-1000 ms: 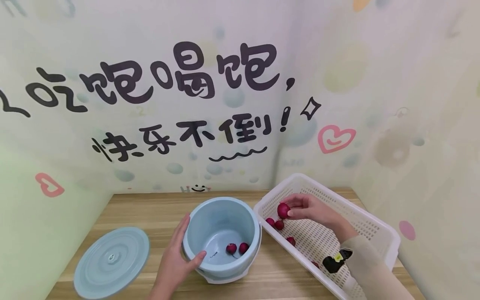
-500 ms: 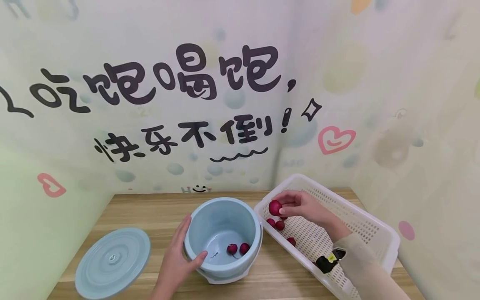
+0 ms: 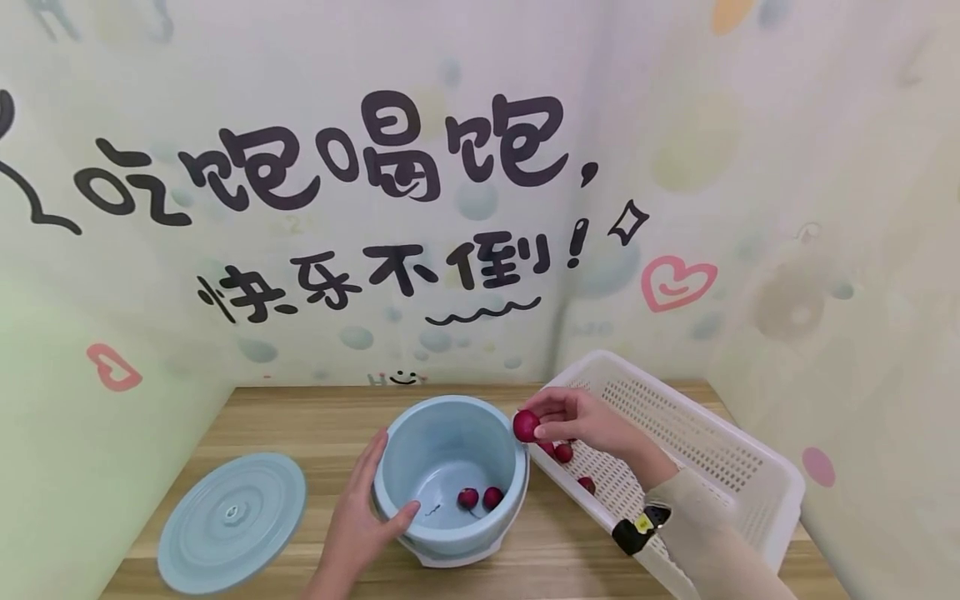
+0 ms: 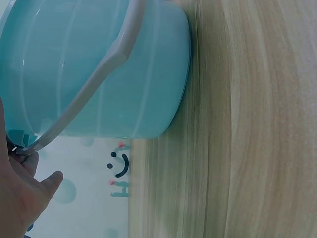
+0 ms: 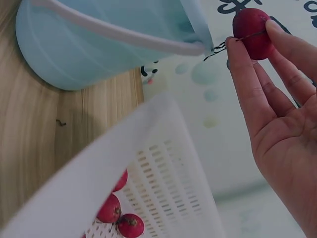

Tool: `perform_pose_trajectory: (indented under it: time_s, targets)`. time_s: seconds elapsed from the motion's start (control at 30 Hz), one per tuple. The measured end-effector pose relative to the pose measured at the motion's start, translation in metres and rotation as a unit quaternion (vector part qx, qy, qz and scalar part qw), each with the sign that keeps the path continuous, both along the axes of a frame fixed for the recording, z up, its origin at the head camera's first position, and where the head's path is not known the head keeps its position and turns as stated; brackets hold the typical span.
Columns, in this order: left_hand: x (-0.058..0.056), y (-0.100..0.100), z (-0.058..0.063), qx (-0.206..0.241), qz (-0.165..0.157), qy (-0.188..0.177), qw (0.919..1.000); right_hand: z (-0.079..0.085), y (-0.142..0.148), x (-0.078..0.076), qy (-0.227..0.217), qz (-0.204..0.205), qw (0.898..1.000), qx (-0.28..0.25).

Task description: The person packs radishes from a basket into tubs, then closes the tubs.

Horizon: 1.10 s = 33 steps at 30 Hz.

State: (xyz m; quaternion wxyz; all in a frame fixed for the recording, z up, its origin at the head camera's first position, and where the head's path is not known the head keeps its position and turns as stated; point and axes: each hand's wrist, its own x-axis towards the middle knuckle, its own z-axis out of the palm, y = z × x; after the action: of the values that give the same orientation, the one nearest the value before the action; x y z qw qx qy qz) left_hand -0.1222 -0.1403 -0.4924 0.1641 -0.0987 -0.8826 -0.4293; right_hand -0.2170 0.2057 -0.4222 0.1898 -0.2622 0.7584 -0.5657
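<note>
A light blue bucket (image 3: 450,446) stands on the table with two radishes (image 3: 467,498) on its floor. My left hand (image 3: 358,521) holds the bucket at its left side, thumb over the near rim and fingers along the outer wall. Between thumb and fingertips, my right hand (image 3: 592,423) pinches a round red radish (image 3: 526,426) just by the bucket's right rim. The right wrist view shows this radish (image 5: 251,33) with its thin root hanging toward the bucket. Below that hand, a white perforated basket (image 3: 675,396) holds several more radishes (image 3: 563,452) along its left side.
A round blue lid (image 3: 232,521) lies on the wooden table (image 3: 315,417) left of the bucket. The bucket's pale handle (image 4: 106,67) hangs down against its side. A printed wall (image 3: 480,333) rises behind the table.
My right hand has carried the radish leftward, from above the basket to the bucket's right rim. The left hand stays on the bucket. The head view has shifted slightly.
</note>
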Motion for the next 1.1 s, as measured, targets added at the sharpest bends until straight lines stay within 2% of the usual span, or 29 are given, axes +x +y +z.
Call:
perform_pose_trajectory:
  time_s: [0.3,0.57,0.73,0.93,1.1]
  targets:
    - [-0.001,0.000,0.000,-0.002,0.004,0.004,1.0000,-0.001,-0.021,0.001,-0.006,0.023,0.999,-0.025]
    - [-0.002,-0.001,0.003,-0.008,0.006,-0.015,0.9998,0.001,-0.029,0.003,-0.004,0.032,0.999,-0.034]
    - [-0.002,-0.001,0.004,-0.008,0.004,-0.010,0.9999,0.003,-0.033,0.005,0.001,0.040,0.999,-0.032]
    - [-0.002,-0.001,0.003,-0.008,0.003,-0.003,1.0000,0.004,-0.038,0.006,0.015,0.066,0.997,-0.037]
    - [-0.001,-0.001,0.000,-0.001,0.003,-0.007,1.0000,0.004,-0.039,0.010,-0.008,0.091,0.995,-0.043]
